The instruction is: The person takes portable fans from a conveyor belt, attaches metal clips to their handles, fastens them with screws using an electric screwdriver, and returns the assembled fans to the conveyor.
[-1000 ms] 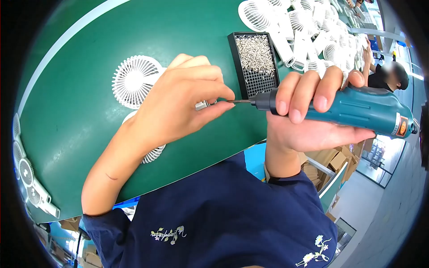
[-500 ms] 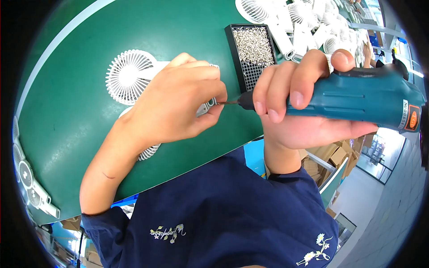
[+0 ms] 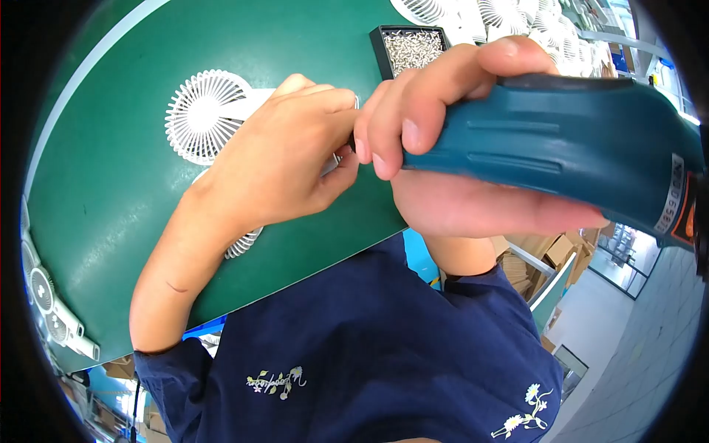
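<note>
My left hand (image 3: 266,166) is closed around the handle of a white handheld fan (image 3: 203,114), whose round slatted head points left. Part of another white slatted fan piece (image 3: 242,245) shows beneath my left wrist. My right hand (image 3: 465,203) grips a teal electric screwdriver (image 3: 561,136) held level, its nose pointing left at the handle end in my left fingers. The bit and the spot it meets are hidden between my hands.
A black tray (image 3: 381,55) of small silver screws stands behind my right hand. Several white fans (image 3: 509,18) are heaped at the back right. More fans (image 3: 55,310) lie along the left edge of the green table (image 3: 118,184). Cardboard boxes (image 3: 554,255) are beyond it at right.
My right hand has moved left with the screwdriver, so its nose now sits right at my left fingers and the bit no longer shows. My left hand with the fan has shifted slightly.
</note>
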The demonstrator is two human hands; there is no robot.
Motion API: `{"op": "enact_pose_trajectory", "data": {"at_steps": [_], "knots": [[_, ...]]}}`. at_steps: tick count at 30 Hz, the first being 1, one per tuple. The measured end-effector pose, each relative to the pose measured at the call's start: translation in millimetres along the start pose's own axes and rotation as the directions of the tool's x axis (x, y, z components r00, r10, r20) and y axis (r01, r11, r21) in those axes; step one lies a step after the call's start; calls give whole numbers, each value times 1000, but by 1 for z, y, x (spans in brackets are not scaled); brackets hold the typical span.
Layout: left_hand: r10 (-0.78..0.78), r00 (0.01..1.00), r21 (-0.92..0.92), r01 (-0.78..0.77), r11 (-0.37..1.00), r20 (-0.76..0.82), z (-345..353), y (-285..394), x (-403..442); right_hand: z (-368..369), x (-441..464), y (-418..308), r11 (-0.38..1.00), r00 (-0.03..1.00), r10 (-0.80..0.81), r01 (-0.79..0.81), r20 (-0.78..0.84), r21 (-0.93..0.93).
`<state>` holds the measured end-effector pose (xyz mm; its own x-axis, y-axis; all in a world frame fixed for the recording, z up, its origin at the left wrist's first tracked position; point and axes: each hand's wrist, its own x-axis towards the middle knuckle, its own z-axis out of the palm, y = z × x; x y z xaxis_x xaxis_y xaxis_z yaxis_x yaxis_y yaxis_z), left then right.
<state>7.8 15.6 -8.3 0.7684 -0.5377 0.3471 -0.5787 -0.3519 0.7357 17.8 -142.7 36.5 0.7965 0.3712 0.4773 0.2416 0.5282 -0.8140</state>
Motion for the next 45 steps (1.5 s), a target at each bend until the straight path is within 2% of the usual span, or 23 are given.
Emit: {"op": "enact_pose_trajectory", "data": {"at_steps": [5, 6, 13, 15, 16, 20, 22, 23, 25, 26, 27, 29, 30, 33, 36, 40, 42, 45], "knots": [[4, 1000, -8, -4, 1000, 16, 1, -3, 2, 4, 1, 5, 992, 996, -19, 30, -87, 126], [5, 1000, -54, -5, 999, 15, 2, -4, 2, 3, 1, 6, 992, 996, -19, 30, -83, 126], [-19, 1000, -169, 16, 986, -18, 0, -2, 1, -7, 0, 12, 998, 998, -55, 55, -4, 2], [-27, 1000, -164, 26, 986, -5, -1, -1, 1, -1, 0, 4, 993, 991, 113, -112, -73, 25], [-40, 999, -167, 41, 985, 14, -2, -1, 1, -2, 0, 4, 994, 991, 111, -110, -70, 23], [-26, 999, -167, 30, 986, 30, -3, -1, 3, -10, -7, 10, 997, 999, -52, 52, -1, 51], [-8, 996, -32, 11, 999, 89, -3, -1, 4, -17, -5, 1, 991, 991, -122, 117, 58, 70], [-6, 997, -37, 9, 999, 79, -2, -1, 4, -20, -2, -7, 982, 982, -181, 178, 45, 64], [-17, 997, -31, 20, 999, 71, -2, 0, 2, -30, -3, -24, 963, 959, -269, 266, -94, -38], [-19, 998, -27, 21, 999, 68, -2, 0, 2, -37, -4, -27, 950, 927, -296, 310, -231, 26], [-9, 998, -31, 11, 999, 59, -2, 0, 3, -47, -3, -24, 941, 894, -327, 338, -305, -19], [-22, 996, -29, 24, 999, 85, -3, 1, 3, -65, -5, -18, 960, 879, -266, 277, -396, -31], [-15, 997, -29, 18, 999, 81, -3, 0, 3, -69, -6, -14, 967, 882, -254, 245, -398, -76], [-65, 994, -59, 70, 996, 89, -1, 0, 2, -71, -11, -7, 974, 882, -221, 221, -415, -48], [-60, 995, -75, 67, 995, 81, -1, 1, 4, -65, -9, -1, 969, 871, -236, 247, -432, -31], [-53, 997, -51, 56, 997, 60, -1, 1, 4, -71, -9, 5, 979, 912, -198, 202, -360, -27], [-50, 997, -48, 52, 997, 51, -2, 1, 6, -64, -12, 2, 969, 890, -176, 232, -421, 85], [-17, 999, -12, 17, 1000, 36, -3, 1, 6, -51, -10, -16, 945, 890, -259, 315, -376, 93]]}}
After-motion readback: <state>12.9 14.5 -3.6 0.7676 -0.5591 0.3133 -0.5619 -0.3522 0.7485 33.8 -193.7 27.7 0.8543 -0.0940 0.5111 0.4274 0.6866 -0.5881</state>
